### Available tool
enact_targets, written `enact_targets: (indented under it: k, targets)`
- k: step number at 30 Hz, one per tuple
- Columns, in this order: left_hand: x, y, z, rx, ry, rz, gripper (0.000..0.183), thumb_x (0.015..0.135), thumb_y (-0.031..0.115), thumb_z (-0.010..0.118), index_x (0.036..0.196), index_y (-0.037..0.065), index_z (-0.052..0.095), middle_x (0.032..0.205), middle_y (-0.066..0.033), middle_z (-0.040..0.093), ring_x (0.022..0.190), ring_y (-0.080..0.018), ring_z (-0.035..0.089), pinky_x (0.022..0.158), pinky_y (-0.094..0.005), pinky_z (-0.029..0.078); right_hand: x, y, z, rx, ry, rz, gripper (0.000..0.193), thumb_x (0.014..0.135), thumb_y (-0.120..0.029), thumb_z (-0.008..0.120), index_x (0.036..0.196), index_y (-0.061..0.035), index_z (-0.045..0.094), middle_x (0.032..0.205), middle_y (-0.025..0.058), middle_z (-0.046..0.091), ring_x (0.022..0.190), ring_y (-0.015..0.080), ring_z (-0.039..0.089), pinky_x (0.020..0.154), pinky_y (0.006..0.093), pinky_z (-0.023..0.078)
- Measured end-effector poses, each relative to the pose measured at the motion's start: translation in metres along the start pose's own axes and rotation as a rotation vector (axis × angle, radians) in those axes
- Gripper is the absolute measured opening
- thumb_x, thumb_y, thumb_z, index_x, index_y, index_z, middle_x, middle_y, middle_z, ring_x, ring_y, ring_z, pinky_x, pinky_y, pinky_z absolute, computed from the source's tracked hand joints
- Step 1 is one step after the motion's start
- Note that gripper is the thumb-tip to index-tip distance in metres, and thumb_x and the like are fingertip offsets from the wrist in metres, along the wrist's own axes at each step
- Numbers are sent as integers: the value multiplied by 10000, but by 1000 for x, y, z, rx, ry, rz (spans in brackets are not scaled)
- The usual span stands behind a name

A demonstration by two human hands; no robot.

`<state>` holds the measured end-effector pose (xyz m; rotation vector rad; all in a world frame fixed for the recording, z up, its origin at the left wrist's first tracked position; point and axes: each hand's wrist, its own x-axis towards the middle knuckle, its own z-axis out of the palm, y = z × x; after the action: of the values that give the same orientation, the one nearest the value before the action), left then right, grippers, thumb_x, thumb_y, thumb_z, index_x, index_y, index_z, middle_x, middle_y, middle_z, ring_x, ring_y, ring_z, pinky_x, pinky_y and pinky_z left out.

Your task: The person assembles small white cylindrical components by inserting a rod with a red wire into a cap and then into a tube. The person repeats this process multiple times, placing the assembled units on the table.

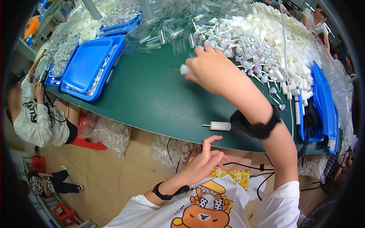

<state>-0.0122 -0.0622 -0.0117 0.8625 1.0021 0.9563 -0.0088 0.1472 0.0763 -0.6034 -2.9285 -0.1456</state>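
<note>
My right hand [207, 68] reaches over the green table, its fingers closed on a small white cap-like piece [185, 69]. That piece is blurred and partly hidden by the fingers. Just beyond the hand lies a heap of thin white stems with round translucent caps [243, 51]. My left hand [203, 161] hovers off the table's front edge, fingers apart, holding nothing. Close to it, a white cylinder with a thin stem [220, 126] lies on its side on the tabletop, near my right wrist strap.
Clear plastic tubes [163, 36] and white cylinders [285, 38] are heaped along the back. Blue trays [85, 62] are stacked at left; another blue tray [325, 102] stands at right. A white cable [286, 68] hangs at right. A co-worker [34, 110] sits at left.
</note>
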Motion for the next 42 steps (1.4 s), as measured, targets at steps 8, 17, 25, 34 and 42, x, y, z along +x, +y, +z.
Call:
enact_targets:
  k: [8, 17, 25, 34, 42]
  targets:
    - [0, -16, -4, 28, -27, 125, 465, 991, 142, 369, 1373, 64, 116, 1036, -153, 547, 884, -194, 605, 824, -320, 466, 31, 10, 41, -175, -30, 124, 286, 765, -313, 701, 936, -84, 717, 1074, 109, 597, 1090, 275, 465, 884, 405, 378]
    - [3, -20, 0, -3, 1, 130, 489, 976, 103, 409, 1367, 58, 120, 1030, -154, 534, 897, -194, 596, 813, -314, 478, 11, 12, 24, 45, -137, 25, 343, 811, -340, 677, 971, -36, 691, 1080, 132, 563, 1053, 307, 521, 878, 446, 423]
    - [3, -20, 3, -29, 33, 138, 489, 976, 96, 407, 1372, 73, 121, 1023, -143, 515, 871, -182, 578, 810, -313, 478, 4, 11, 15, 310, -260, 27, 378, 842, -315, 651, 959, 45, 646, 1139, 144, 535, 952, 372, 595, 838, 450, 483]
    - [0, -17, 6, -62, 77, 132, 470, 973, 88, 423, 1363, 89, 162, 986, -114, 533, 827, -156, 568, 781, -291, 472, -14, 17, 9, 539, -163, -68, 325, 885, -274, 605, 983, 33, 644, 1225, 150, 517, 983, 352, 580, 855, 408, 460]
    - [-21, -1, 24, -192, 210, 320, 252, 963, 79, 436, 1200, 12, 383, 923, -87, 543, 787, -133, 549, 751, -279, 462, -94, 12, -46, 915, 66, -181, 284, 871, -243, 633, 988, 16, 630, 1207, 148, 519, 1045, 271, 549, 884, 342, 435]
